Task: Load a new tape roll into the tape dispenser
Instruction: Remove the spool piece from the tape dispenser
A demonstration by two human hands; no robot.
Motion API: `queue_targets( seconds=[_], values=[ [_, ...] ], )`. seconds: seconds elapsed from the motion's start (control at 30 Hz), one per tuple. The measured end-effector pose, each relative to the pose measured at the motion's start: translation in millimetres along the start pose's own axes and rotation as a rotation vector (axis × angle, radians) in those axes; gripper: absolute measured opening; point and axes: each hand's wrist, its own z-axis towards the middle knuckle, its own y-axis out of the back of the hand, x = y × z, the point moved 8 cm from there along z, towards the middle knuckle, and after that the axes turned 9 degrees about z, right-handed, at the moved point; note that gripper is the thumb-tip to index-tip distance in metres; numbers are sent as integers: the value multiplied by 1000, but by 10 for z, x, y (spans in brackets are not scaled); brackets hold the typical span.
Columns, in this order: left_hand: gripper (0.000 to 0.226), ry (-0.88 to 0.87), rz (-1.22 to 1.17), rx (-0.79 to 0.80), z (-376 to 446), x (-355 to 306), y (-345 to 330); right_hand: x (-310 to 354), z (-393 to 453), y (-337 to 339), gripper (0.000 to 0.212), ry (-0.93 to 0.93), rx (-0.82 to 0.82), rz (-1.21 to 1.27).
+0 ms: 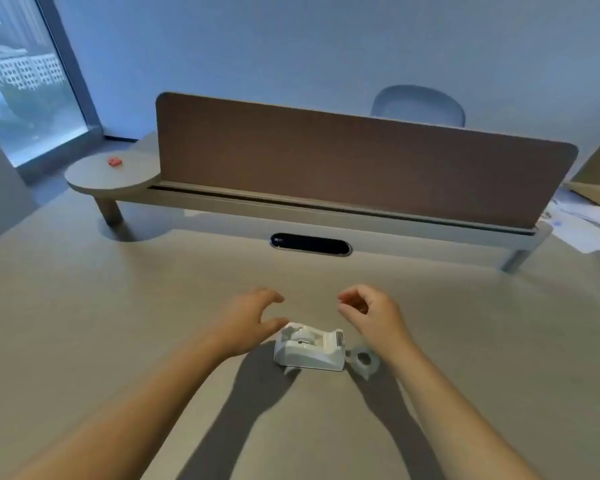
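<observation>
A white tape dispenser (pixel 309 348) stands on the beige desk (pixel 118 323), with a white spool showing in its well. Just right of it lies a clear tape roll (pixel 362 359), flat on the desk. My left hand (pixel 250 320) hovers above and left of the dispenser, fingers curved and apart, thumb close to the dispenser's left end. My right hand (pixel 371 313) hangs above and right of the dispenser, fingers curled loosely, holding nothing.
A brown divider panel (pixel 354 164) on a raised shelf (pixel 291 206) runs across the back of the desk. A black cable slot (pixel 309 244) sits below it. A small red object (pixel 114 162) rests on the round shelf end. Papers (pixel 582 223) lie at far right.
</observation>
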Motion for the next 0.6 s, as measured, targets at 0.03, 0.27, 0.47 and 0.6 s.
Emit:
queue_targets(
  seconds=[0.03,0.27,0.47,0.6],
  values=[
    [44,29,12,45,23,61,-106,-86,22,-84,16,-22,21,-15],
    [63,112,-39,178,136,349,-731,-485,78,-598,26,20,125,-293],
    [63,83,-142,147,220,403,-849,-589,116,-704,21,63,123,-414],
    [55,97,-191,114,260,415,-857,-587,142,-735,20,98,130,-445]
  ],
)
